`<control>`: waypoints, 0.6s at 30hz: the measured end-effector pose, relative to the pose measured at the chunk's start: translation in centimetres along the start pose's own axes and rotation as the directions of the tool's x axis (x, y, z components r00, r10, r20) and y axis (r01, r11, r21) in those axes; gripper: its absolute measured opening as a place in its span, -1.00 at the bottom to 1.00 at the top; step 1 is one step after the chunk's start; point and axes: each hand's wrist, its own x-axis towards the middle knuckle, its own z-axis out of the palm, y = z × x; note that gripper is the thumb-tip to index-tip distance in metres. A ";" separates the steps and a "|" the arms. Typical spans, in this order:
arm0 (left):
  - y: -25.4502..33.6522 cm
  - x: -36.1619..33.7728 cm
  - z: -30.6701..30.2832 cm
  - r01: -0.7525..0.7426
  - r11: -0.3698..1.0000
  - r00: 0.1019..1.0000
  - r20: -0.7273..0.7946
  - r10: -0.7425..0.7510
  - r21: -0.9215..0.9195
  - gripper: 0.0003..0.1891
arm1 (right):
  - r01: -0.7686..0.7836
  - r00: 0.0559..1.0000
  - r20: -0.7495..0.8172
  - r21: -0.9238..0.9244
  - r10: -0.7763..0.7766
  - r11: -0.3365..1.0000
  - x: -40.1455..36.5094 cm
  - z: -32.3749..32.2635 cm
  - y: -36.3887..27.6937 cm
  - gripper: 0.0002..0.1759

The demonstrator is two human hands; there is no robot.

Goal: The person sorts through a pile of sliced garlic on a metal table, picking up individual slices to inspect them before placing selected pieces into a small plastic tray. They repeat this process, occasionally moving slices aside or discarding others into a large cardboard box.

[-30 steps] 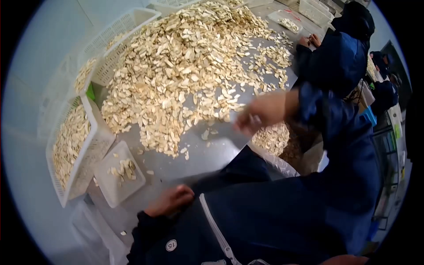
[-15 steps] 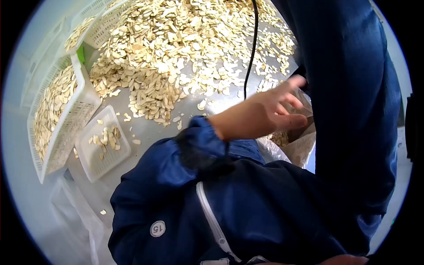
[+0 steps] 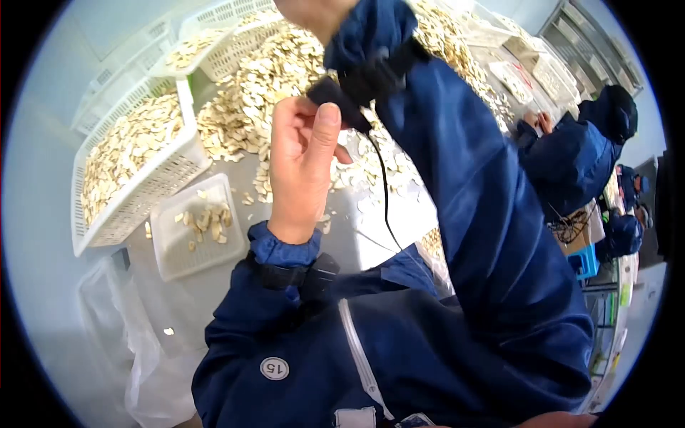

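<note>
My left hand [image 3: 303, 167] is raised over the table, its thumb in front of a small black device [image 3: 335, 100] and its fingers curled behind it. The device sits by the black strap on my right wrist, and a thin black cable hangs from it. My right hand [image 3: 314, 14] is cut off by the top edge, fingers out of view. Beneath and beyond both hands lies a heap of pale, flat slices [image 3: 285, 64].
At left stand a white perforated basket [image 3: 143, 203] of slices and a shallow white tray [image 3: 171, 250] holding several slices. Clear plastic [image 3: 135, 342] lies lower left. A co-worker in dark blue [image 3: 571, 157] is at the right, with others behind and a blue stool [image 3: 585, 262].
My left hand has moved left and up from beside the plastic bag to the black device. My right arm has swung up and left, and the view has shifted, showing co-workers.
</note>
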 end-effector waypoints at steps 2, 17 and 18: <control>-0.4 0.1 -0.3 -0.056 0.995 0.996 -0.067 0.061 0.078 -0.55 | 0.002 0.989 -0.151 0.018 0.001 1.000 -2.5 -0.9 1.1 -0.74; -2.6 -2.9 0.5 0.274 0.960 0.948 0.155 -0.279 0.049 -0.59 | 0.860 0.457 0.880 -0.400 0.131 -0.318 -8.8 -5.0 2.0 -0.46; -3.2 -3.0 0.4 0.277 0.960 0.945 0.175 -0.278 0.030 -0.59 | 0.859 0.489 0.860 -0.444 0.150 -0.255 -9.6 -4.3 1.8 -0.50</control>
